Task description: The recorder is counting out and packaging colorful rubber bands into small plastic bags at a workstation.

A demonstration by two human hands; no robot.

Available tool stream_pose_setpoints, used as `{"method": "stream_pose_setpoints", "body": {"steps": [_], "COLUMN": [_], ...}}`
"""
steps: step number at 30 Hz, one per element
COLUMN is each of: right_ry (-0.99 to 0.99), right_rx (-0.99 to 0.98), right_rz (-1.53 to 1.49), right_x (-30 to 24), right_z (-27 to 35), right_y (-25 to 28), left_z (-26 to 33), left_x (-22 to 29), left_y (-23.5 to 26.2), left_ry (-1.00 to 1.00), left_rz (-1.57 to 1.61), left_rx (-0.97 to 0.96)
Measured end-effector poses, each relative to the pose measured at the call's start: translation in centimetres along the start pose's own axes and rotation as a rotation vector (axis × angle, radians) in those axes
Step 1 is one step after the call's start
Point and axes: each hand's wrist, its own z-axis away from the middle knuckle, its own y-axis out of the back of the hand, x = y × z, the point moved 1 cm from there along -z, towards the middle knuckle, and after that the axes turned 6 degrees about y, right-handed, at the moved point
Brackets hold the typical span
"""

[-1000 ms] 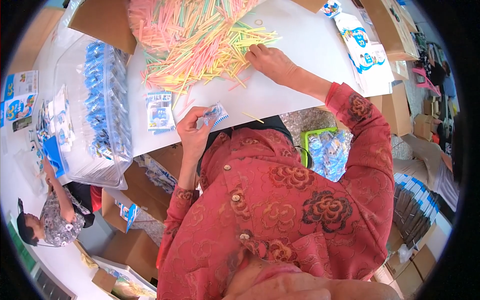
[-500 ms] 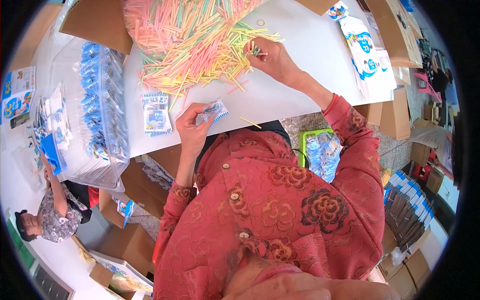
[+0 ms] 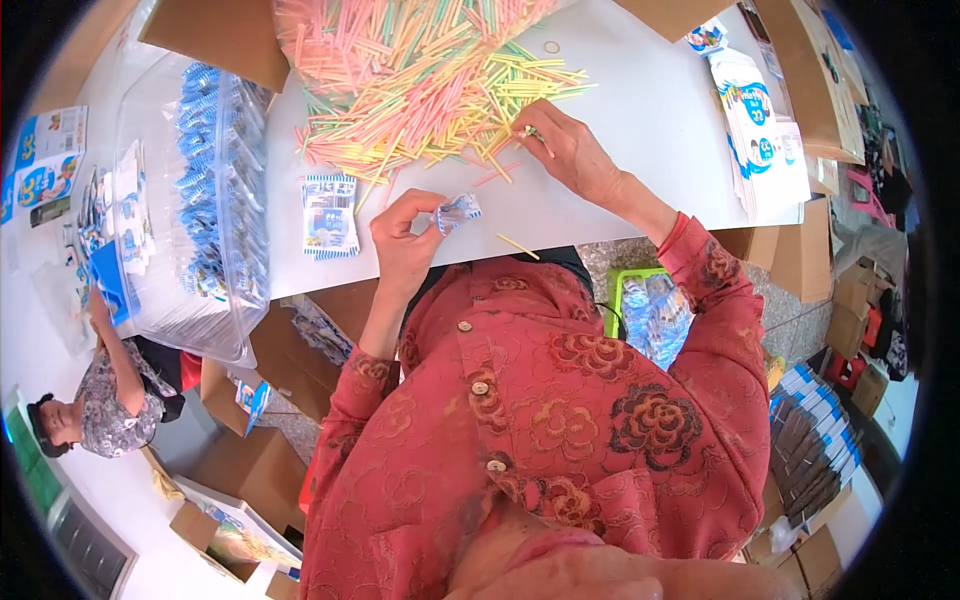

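Observation:
My left hand (image 3: pixel 404 242) is closed on a small blue-and-white plastic packet (image 3: pixel 458 212), held just above the near edge of the table. Thumb and fingers of my right hand (image 3: pixel 578 158) pinch a little bunch of short coloured sticks (image 3: pixel 534 138), their ends poking out. That hand is at the right side of a big heap of pink, yellow and green sticks (image 3: pixel 420 112). Left of my left hand, a similar blue-and-white packet (image 3: pixel 330 218) lies flat on the table. One loose yellow stick (image 3: pixel 518 247) rests at the table's near edge.
A clear plastic bin (image 3: pixel 245 240) with rows of blue packets stands at the left. Flat printed bags (image 3: pixel 750 130) are stacked at the right, beside cardboard boxes (image 3: pixel 815 80). Below the table is a green basket (image 3: pixel 618 300) of packets. Another person (image 3: pixel 120 400) is at far left.
My right hand has drawn back from the heap, nearer to me, with the sticks pinched in it. My left hand still holds the packet, now turned a little. The whole view has shifted slightly.

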Motion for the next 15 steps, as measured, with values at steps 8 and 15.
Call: {"method": "stream_pose_setpoints", "body": {"steps": [8,15], "right_ry": [-0.154,-0.193], "right_rx": [0.122,0.134], "right_rz": [-0.041,-0.083], "right_x": [1.3,0.0], "right_z": [-0.7,-1.1], "right_y": [0.0,1.5], "left_z": [0.1,0.2], "left_x": [0.2,-0.2], "left_y": [0.3,0.5], "left_ry": [-0.04,-0.046], "left_rz": [-0.034,-0.049], "left_rx": [0.033,0.041]}}
